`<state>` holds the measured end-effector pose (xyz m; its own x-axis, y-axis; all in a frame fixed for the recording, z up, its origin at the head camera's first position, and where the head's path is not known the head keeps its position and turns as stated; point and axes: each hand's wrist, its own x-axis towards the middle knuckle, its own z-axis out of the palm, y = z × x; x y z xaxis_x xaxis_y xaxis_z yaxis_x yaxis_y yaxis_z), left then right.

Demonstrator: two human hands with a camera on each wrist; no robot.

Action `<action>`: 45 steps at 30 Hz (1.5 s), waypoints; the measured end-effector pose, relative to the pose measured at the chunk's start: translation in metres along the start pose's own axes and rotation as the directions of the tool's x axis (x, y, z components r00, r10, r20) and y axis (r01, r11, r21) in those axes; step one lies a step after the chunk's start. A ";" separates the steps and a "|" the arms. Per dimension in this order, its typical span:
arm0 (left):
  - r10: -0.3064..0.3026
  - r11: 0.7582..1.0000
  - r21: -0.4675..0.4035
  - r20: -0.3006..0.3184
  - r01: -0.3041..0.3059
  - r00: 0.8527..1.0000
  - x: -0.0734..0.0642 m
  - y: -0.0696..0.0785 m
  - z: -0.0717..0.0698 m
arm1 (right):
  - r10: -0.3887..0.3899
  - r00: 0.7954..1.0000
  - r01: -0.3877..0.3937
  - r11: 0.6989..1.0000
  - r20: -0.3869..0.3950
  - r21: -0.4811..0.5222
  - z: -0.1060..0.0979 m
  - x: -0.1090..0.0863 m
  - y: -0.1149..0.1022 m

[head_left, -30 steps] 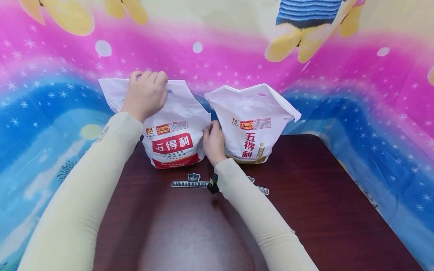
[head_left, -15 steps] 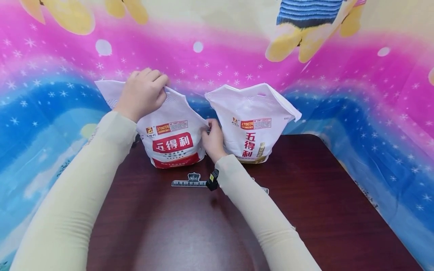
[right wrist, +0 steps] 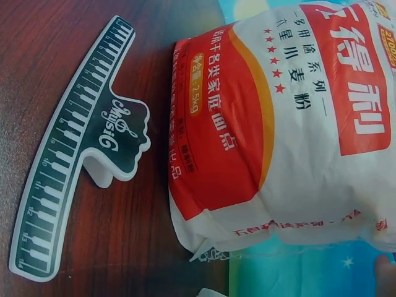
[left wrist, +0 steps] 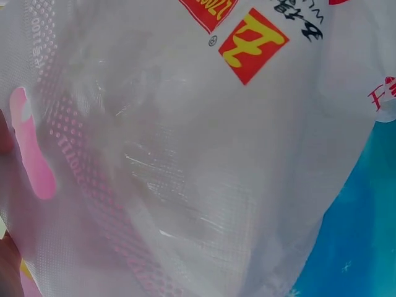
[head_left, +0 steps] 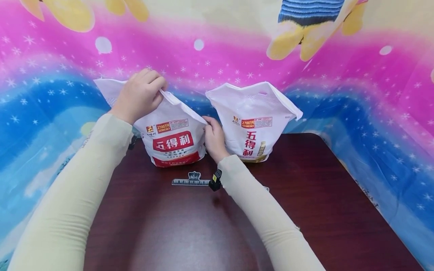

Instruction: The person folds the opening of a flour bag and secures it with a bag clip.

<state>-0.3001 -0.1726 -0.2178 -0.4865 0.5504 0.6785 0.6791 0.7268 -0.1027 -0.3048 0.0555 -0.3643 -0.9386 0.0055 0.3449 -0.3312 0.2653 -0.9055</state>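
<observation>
the white bag with the red label point(head_left: 173, 143) stands upright toward the back of the table point(head_left: 305, 210), its top edge sloping down on the right. the left hand point(head_left: 138, 96) has its fingers curled over that edge, while the right hand point(head_left: 215, 140) pinches the lower corner between thumb and fingers. next to it i see a second white bag point(head_left: 259, 109), upright too, so near the right hand that i can't tell whether they touch. in front lies a piano-key clip point(head_left: 191, 181), its end hidden by the black wrist device point(head_left: 215, 180). behind hangs a pink and blue backdrop point(head_left: 234, 69) with snowflakes.
</observation>
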 end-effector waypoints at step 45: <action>-0.016 0.999 0.033 -0.015 0.017 1.000 -0.013 -0.004 -0.009 | -0.023 0.987 0.071 0.949 0.158 -0.308 -0.003 0.018 -0.013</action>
<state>-0.2914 -0.1870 -0.2195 -0.4893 0.5323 0.6908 0.6525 0.7490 -0.1149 -0.3166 0.0551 -0.3452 -0.9342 -0.1527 0.3226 -0.3516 0.5486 -0.7585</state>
